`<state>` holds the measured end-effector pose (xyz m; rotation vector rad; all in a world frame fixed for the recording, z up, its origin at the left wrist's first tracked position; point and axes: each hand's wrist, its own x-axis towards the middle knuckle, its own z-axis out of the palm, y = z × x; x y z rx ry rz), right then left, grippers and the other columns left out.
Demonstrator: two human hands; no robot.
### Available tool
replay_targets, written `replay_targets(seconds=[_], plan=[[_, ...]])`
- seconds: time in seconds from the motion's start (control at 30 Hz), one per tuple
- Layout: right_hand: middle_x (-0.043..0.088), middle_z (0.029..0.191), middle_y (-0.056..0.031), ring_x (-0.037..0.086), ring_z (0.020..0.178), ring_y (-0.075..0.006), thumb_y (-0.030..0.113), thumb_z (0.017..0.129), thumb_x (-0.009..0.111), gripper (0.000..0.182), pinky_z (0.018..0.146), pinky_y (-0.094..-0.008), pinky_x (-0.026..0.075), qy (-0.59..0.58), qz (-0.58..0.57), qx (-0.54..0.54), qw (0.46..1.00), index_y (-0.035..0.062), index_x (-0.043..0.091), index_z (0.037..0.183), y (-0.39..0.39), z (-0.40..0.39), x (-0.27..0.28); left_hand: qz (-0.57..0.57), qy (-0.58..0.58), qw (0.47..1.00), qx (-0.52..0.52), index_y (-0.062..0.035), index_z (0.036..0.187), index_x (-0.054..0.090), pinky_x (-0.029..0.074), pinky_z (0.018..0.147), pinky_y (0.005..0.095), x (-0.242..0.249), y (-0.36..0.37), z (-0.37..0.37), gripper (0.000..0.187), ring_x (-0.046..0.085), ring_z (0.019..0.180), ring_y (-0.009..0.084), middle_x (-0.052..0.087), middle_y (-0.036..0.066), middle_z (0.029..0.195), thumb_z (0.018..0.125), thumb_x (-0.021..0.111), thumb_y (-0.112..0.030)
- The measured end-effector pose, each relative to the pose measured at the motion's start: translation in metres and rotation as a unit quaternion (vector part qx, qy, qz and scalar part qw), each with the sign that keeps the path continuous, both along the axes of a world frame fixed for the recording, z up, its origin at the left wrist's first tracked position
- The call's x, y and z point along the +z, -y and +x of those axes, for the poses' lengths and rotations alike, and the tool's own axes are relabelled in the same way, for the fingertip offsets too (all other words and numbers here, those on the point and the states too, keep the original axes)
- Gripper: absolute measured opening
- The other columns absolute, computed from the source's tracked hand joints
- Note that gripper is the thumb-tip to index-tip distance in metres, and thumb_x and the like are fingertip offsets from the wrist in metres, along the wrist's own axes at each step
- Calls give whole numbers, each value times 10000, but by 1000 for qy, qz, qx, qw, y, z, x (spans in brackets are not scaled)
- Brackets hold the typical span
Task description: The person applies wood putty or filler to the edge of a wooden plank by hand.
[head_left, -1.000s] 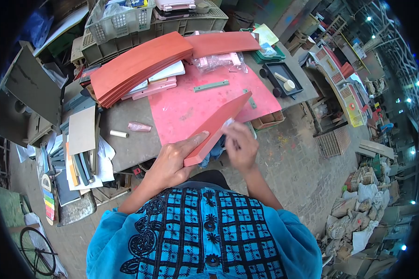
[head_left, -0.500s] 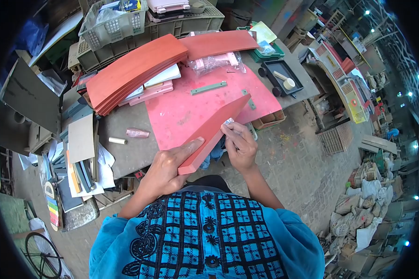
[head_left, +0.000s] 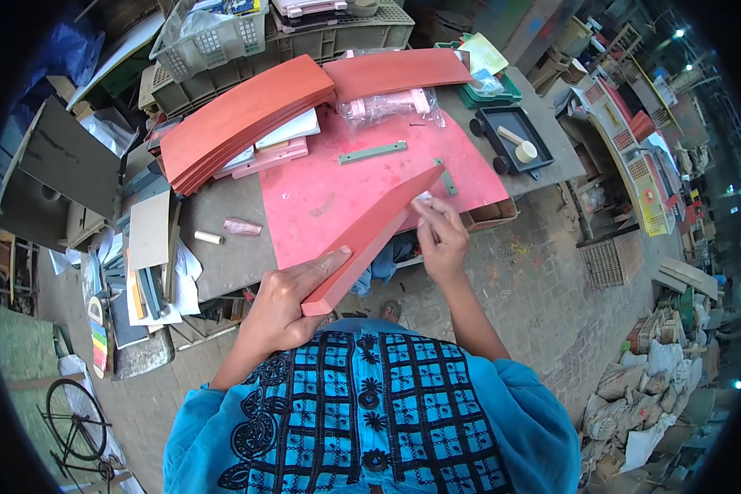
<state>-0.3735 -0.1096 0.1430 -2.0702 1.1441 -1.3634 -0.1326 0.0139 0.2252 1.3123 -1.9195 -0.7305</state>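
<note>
My left hand (head_left: 284, 300) is closed around the near end of a long red-painted board (head_left: 370, 226), thumb on its face. The board is tilted on edge, its far end above a pink sheet (head_left: 305, 206) on the table. My right hand (head_left: 443, 240) pinches a small whitish piece (head_left: 422, 198) against the board's narrow edge near the far end. What that piece is made of is too small to tell. Beyond lie a stack of curved red boards (head_left: 247, 115), another red board (head_left: 399, 74) and a green strip with holes (head_left: 373, 153).
A black tray (head_left: 514, 148) holding a pale roller-like piece stands at the right. A pink bottle-shaped item (head_left: 243, 226) and a white stub (head_left: 208, 237) lie at left. Crates (head_left: 370, 33) line the back. A second green strip (head_left: 445, 177) lies by the board's tip.
My right hand has slid the whitish piece along the board's edge, away from me toward the far end. The left hand keeps its grip, and the view has shifted slightly.
</note>
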Motion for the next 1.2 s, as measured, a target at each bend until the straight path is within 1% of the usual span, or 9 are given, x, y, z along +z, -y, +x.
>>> replay_targets(seconds=[0.13,0.17,0.27,0.37,0.5,0.63,0.87,1.03,1.2], plan=[[656,1054,-150,671,940,-278,-83,835,586,306,784,-360,544,1,-37,98,994,13,691,1106,-17,-2,27,17,16,1000,18,24,1308,561,540,854,442,13,0,-22,664,648,1002,434,643,254,1185,656,642,-69],[655,1063,-145,671,959,-280,-90,821,590,304,808,-358,547,17,-3,107,994,13,687,1091,-19,-4,34,20,20,999,23,25,1307,560,541,853,442,16,1,-28,664,649,1000,433,644,253,1182,657,649,-74],[655,1079,-142,674,976,-280,-97,812,592,315,812,-352,557,51,-3,163,985,15,686,1090,-20,-15,46,10,47,998,34,26,1314,551,541,843,444,20,1,-42,668,650,982,439,647,255,1170,663,654,-82],[657,1092,-139,674,1001,-284,-103,801,599,329,825,-356,563,41,29,235,971,22,687,1092,-25,-24,78,6,49,997,51,27,1322,541,543,802,452,25,2,-58,674,652,939,439,658,258,1115,666,650,-85],[653,1100,-141,673,997,-297,-106,774,619,351,833,-380,568,-2,-41,320,947,25,687,1092,-22,-31,103,10,45,996,72,26,1330,533,537,753,463,27,4,-77,676,651,880,437,666,252,1031,669,627,-82],[643,1124,-144,670,997,-299,-94,762,636,356,851,-388,566,-6,-38,380,924,10,686,1099,-22,-39,118,11,44,995,88,18,1339,525,531,716,477,31,6,-93,694,645,826,443,667,245,990,658,610,-82],[637,1119,-151,657,1024,-302,-89,754,638,386,871,-396,555,-23,-34,389,920,9,687,1124,-4,-64,106,6,49,994,101,31,1324,535,543,772,461,31,6,-115,687,652,912,435,656,251,1110,651,610,-80],[638,1107,-142,666,995,-286,-123,771,570,372,852,-366,546,-32,24,342,939,2,694,1099,16,-76,84,10,46,992,117,35,1298,561,543,811,452,33,5,-123,671,650,951,433,638,253,1183,639,615,-83],[644,1091,-138,674,943,-262,-118,797,564,352,816,-345,545,-44,12,301,953,-3,696,1102,48,-79,52,22,55,990,129,19,1305,564,541,837,452,34,4,-126,670,647,990,426,635,244,1206,652,626,-113]])
